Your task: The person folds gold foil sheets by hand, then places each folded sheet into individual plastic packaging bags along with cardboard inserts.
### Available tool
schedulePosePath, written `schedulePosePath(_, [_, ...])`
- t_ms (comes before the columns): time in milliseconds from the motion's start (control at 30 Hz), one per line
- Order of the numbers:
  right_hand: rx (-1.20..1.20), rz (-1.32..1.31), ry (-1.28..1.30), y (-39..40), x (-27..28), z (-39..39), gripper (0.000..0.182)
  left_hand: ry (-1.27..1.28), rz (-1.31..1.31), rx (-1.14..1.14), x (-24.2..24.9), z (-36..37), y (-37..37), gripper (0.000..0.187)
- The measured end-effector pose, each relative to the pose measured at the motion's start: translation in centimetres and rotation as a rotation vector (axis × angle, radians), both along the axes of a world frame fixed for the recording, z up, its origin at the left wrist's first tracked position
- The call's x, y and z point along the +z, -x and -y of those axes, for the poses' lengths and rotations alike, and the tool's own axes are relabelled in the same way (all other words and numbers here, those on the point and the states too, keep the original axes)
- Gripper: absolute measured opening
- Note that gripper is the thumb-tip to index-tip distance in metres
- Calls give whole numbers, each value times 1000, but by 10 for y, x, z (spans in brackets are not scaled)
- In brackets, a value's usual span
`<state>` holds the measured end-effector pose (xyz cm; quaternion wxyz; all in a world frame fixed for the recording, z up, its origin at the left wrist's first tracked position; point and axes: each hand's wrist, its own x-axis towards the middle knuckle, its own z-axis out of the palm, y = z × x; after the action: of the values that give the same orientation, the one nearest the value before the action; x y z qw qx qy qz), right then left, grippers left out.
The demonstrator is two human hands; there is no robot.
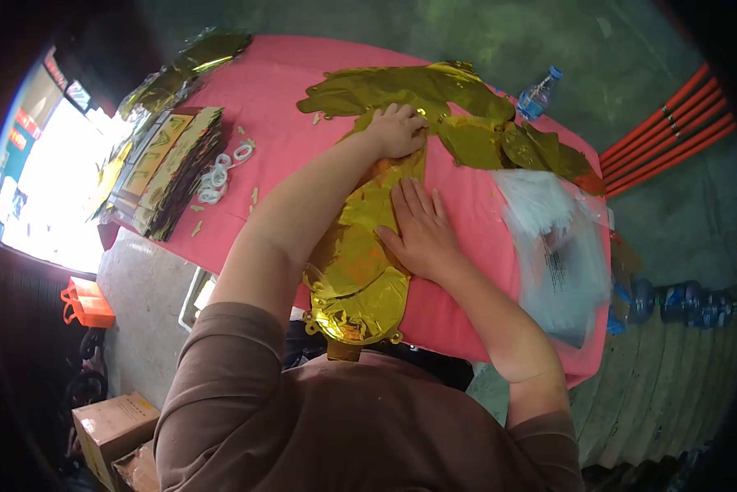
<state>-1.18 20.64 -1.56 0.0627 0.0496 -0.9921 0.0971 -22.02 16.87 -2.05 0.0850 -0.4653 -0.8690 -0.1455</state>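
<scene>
A gold foil balloon (360,234), flat and uninflated, lies lengthwise on the pink tablecloth in front of me, its near rounded end hanging toward my body. My left hand (397,131) rests on the upper part of this foil, fingers apart and slightly bent. Lower down, my right hand (424,234) lies flat along the foil's right edge, fingers stretched out. More gold foil balloons (401,88) are spread beyond my left hand, and another crumpled gold foil piece (475,141) lies to their right.
On the left stand a stack of printed packs (167,164) and rolls of white ribbon (214,180). Clear plastic bags (557,262) lie at the right of the pink table (467,328). A water bottle (539,94) stands at the far edge, with red poles (672,131) beyond.
</scene>
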Motion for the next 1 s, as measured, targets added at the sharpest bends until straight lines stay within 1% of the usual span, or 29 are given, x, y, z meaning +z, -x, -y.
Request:
schedulePosePath(67, [9,7,-7,2,3,0,70,3,198,-52,9,1,10,44])
schedulePosePath(100, [1,19,2,2,3,0,70,-1,198,-43,11,5,16,44])
schedulePosePath(167, [-5,37,18,1,2,0,71,-340,268,-159,10,15,25,44])
schedulePosePath(200, [-10,31,0,1,1,-1,71,-335,272,-155,20,27,17,44])
schedulePosePath(267, [-11,19,-9,2,-1,0,71,-188,259,-72,42,56,11,39])
schedulePosePath(300, [-13,22,-6,2,-2,0,71,-180,255,-68,33,69,17,39])
schedulePosePath(367, [-13,13,1,3,0,-1,71,-116,170,38,18,96,32,35])
schedulePosePath(433, [-22,33,-12,2,2,0,71,30,174,210,23,122,21,35])
schedulePosePath(467, [-18,34,-4,2,1,0,71,37,173,215,26,134,12,35])
schedulePosePath(533, [-26,35,-9,3,0,0,72,96,222,318,33,155,-9,39])
schedulePosePath(567, [-16,40,-5,3,1,0,72,100,227,328,40,161,-18,39])
schedulePosePath(633, [-26,47,-14,3,2,0,72,179,336,306,50,172,-34,46])
schedulePosePath(733, [-23,29,-29,4,-3,-1,73,235,317,308,54,179,-49,50])
schedulePosePath(867, [-16,37,-35,5,-2,-2,74,217,310,306,50,186,-50,51])
schedulePosePath(933, [-21,46,-22,4,-2,-2,75,175,445,311,56,193,-55,46])
schedulePosePath(967, [-10,53,-19,4,-2,-2,75,178,452,321,55,198,-59,46])
schedulePosePath(1000, [-14,54,-23,4,-1,-1,75,176,397,324,54,202,-62,43])
